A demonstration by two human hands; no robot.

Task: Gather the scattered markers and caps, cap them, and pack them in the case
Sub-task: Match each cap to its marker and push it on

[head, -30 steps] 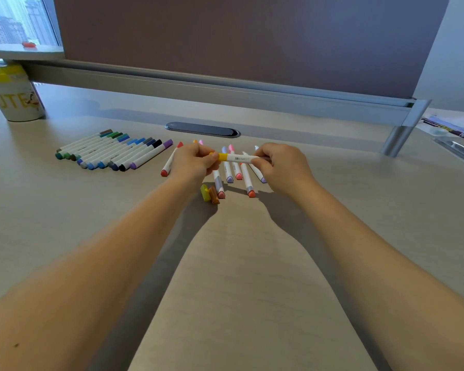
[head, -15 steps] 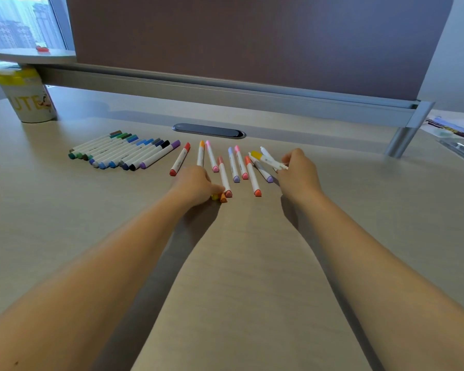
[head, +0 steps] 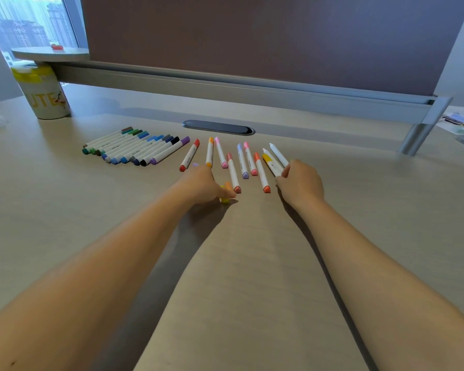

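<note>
A tight row of several capped markers [head: 137, 149] in greens, blues, black and purple lies at the left of the desk. To its right, several loose markers [head: 241, 163] with red, orange, pink and lilac caps lie side by side. My left hand [head: 202, 184] curls over a loose orange cap [head: 228, 186] and a yellow cap [head: 224, 200] near the desk's middle. A small lilac cap [head: 195, 165] lies just beyond its knuckles. My right hand [head: 300, 183] grips the near end of a yellow-capped marker [head: 269, 163] that lies on the desk. Beside it lies an uncapped white marker [head: 278, 154]. No case is in view.
A white cup with yellow lettering [head: 46, 95] stands at the far left. A dark oval cable port [head: 217, 127] sits behind the markers, below the partition rail [head: 252, 92]. Papers [head: 461, 124] lie at the far right edge.
A second ago both hands held the yellow-capped marker up between them. My right hand has lowered it into the row at the right; my left hand has dropped onto the loose caps.
</note>
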